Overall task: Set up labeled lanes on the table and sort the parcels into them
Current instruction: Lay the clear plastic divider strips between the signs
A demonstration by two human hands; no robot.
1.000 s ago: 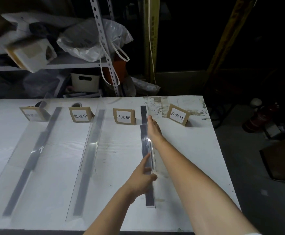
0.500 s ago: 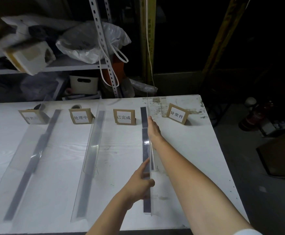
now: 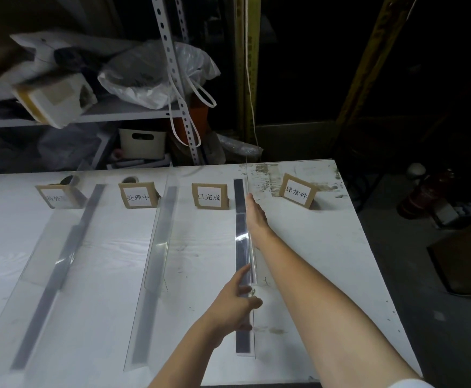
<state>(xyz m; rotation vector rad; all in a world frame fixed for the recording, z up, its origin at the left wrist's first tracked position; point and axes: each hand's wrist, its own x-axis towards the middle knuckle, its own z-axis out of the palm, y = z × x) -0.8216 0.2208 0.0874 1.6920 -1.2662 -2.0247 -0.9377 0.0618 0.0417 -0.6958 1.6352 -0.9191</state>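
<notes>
Four cardboard signs are standing along the far edge of the table (image 3: 312, 247), left to right. The first sign (image 3: 53, 196) is reading 待处, its last character blurred. The second sign (image 3: 137, 195) is showing 处理中, the third sign (image 3: 209, 196) 已完成, and the fourth sign (image 3: 296, 192) 异常件.

A perforated metal upright (image 3: 172, 65) is rising behind the table. Left of the upright, a crumpled clear plastic bag (image 3: 144, 77) is sitting on a grey shelf board (image 3: 116, 116). White straps (image 3: 199, 92) are hanging just right of the upright. Below and left of the upright, a cream bin (image 3: 142, 142) is standing. Right of the upright, a yellow post (image 3: 240, 79) is standing, and far right of it a red object (image 3: 422, 197) is lying on the floor.
</notes>
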